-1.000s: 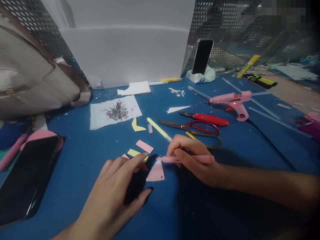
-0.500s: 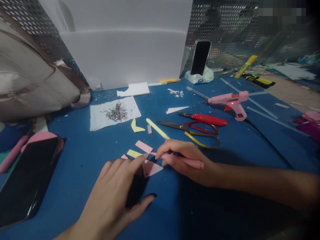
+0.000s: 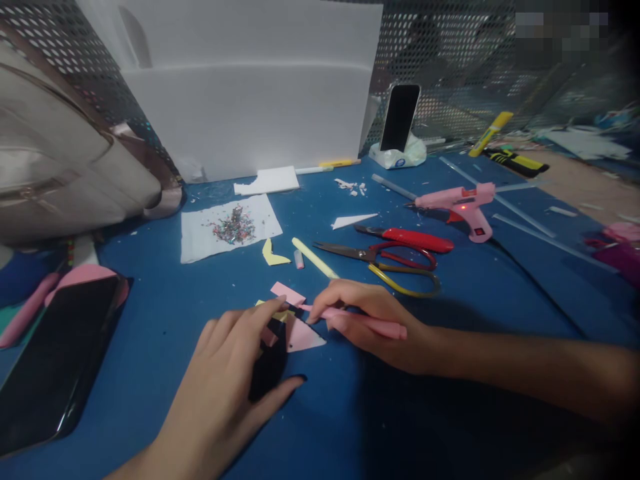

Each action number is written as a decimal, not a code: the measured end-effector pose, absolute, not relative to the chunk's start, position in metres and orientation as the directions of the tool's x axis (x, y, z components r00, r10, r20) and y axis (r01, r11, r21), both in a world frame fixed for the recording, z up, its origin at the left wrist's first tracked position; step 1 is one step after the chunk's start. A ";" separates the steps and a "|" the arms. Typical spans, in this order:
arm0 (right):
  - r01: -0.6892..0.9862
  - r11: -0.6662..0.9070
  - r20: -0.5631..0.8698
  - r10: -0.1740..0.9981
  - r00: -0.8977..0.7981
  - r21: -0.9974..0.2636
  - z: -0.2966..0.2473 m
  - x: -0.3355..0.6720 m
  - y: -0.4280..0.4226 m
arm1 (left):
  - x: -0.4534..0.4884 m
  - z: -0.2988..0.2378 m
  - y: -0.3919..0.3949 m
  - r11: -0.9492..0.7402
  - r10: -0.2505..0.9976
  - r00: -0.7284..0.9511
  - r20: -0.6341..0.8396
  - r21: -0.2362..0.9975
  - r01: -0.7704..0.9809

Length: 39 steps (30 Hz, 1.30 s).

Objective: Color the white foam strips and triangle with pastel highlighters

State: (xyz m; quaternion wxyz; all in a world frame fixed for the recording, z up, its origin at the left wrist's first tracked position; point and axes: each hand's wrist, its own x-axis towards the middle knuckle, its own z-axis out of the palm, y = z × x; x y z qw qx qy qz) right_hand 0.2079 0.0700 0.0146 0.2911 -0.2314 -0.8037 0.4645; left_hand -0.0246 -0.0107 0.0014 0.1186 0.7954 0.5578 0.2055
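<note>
My right hand [image 3: 365, 317] is closed round a pink marker [image 3: 383, 327], its tip at the lower right end of a small pink strip [image 3: 287, 293]. My left hand [image 3: 227, 367] is open, thumb well apart, with the index fingertip on or just over the paper pieces beside that strip. Under its fingers a yellow strip [image 3: 280, 313] is partly hidden. A pink triangular piece [image 3: 303, 335] with a dark dot lies between the hands. Behind them rest a yellow marker [image 3: 314, 257], its small pink-tipped cap [image 3: 299, 259] and a bent yellow paper scrap [image 3: 273, 253].
Scissors [image 3: 365, 253] and red-handled pliers [image 3: 417, 240] lie beyond my right hand, near a pink glue gun [image 3: 460, 203] with a lit red light. White paper [image 3: 195, 233] bears glitter. A phone [image 3: 60, 360] lies at left; another phone [image 3: 400, 117] stands behind.
My left index finger has shifted slightly up and back toward the pink strip, showing more of the pieces below it. My right hand and the marker have barely moved.
</note>
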 end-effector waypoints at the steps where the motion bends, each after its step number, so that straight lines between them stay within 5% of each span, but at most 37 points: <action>1: 0.100 0.460 0.253 0.642 -0.724 -0.882 0.015 0.208 0.070 | -0.025 0.001 -0.011 -0.342 0.939 0.288 0.189 0.423 0.839; 39: 0.100 0.476 0.282 0.663 -0.694 -0.874 0.014 0.208 0.068 | -0.018 0.002 -0.009 -0.382 0.921 0.313 0.230 0.389 0.838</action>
